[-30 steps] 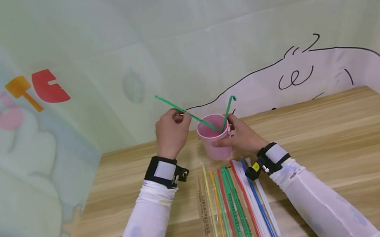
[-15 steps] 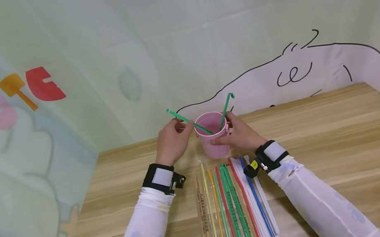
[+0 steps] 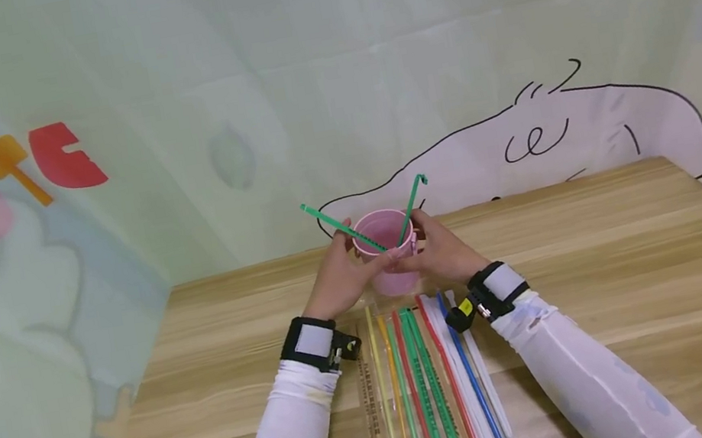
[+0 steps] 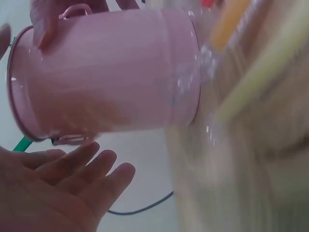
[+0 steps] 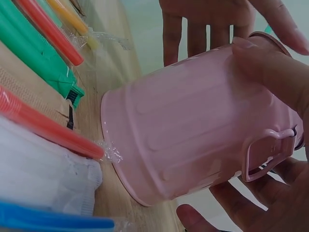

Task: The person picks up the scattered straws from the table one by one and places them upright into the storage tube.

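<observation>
The bucket (image 5: 193, 116) looks like smooth, glossy painted metal. The tabletop (image 3: 610, 268) has smooth wood grain. Shiny clear plastic film (image 5: 113, 152) sheathes a red straw (image 5: 53, 128); the white wrapper (image 5: 43, 169) looks like matt paper. The backdrop (image 3: 371, 91) resembles creased cloth.

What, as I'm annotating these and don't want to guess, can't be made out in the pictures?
Lower ends of the two green straws: head view, hidden by the front wall of the pink bucket.
Near ends of most of the row of straws: head view, cut off by the bottom edge.
Tip of the yellow straw: left wrist view, blurred.
Part of the bucket's rim: right wrist view, covered by the right hand.
</observation>
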Tool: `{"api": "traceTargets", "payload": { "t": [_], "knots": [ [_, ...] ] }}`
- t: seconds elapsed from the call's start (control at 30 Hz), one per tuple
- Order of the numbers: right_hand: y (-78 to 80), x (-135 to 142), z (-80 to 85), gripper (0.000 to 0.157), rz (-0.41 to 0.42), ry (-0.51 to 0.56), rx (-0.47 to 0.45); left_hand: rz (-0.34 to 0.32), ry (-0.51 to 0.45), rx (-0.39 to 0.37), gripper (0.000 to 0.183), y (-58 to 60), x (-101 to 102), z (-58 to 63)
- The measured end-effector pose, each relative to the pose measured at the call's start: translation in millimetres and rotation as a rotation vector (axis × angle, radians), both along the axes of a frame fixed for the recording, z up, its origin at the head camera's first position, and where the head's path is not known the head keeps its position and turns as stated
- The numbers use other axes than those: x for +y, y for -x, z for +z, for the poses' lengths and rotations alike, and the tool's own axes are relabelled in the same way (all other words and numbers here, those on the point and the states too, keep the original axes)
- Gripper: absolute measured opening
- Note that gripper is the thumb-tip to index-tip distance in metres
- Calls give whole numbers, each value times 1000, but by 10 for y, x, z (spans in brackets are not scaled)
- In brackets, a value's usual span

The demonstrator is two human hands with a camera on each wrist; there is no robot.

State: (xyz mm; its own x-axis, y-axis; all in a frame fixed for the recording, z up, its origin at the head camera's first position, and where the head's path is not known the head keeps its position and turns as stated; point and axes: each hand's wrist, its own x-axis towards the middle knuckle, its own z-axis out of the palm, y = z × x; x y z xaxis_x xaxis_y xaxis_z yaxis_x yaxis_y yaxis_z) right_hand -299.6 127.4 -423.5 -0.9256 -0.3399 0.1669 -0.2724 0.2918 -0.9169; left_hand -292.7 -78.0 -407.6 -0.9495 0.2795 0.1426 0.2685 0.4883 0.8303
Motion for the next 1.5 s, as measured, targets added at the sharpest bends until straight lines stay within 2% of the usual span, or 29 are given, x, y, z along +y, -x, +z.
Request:
{"api": "traceTargets", "payload": {
  "t": [0.2, 0.37, 0.57, 0.6, 0.67, 0.8, 0.93, 1.1, 1.2, 1.33, 1.5],
  "knots": [
    [-27, 6, -17, 79, 17, 23, -18, -43, -110, 39, 101, -44, 76, -68],
    [-68, 55, 25, 81, 37, 27, -16, -54, -150, 71, 87, -89, 160, -23],
    [-253, 158, 284, 86, 29, -12, -6, -96, -203, 85, 79, -215, 315, 191],
    [-291, 183, 329, 87, 22, -27, -5, -101, -212, 82, 78, -225, 340, 206],
    [-351, 254, 388, 88, 6, -55, 0, -99, -209, 80, 79, -190, 382, 157],
    [-414, 499, 342, 83, -59, -168, 43, -84, -188, 92, 79, -68, 473, 28],
    [-565, 776, 253, 66, -118, -326, 30, -67, -184, 91, 80, 18, 549, -44],
    [-869, 997, 145, 38, -90, -607, -84, -74, -184, 87, 82, 87, 628, -56],
    [-1004, 1010, 70, 29, -68, -747, -102, -77, -177, 82, 83, 103, 661, -32],
    [-1087, 966, 19, 23, -94, -810, -90, -66, -169, 61, 84, 120, 706, -14],
    [-1076, 985, 19, 23, -133, -841, -83, -52, -168, 41, 84, 158, 795, -30]
  ]
}}
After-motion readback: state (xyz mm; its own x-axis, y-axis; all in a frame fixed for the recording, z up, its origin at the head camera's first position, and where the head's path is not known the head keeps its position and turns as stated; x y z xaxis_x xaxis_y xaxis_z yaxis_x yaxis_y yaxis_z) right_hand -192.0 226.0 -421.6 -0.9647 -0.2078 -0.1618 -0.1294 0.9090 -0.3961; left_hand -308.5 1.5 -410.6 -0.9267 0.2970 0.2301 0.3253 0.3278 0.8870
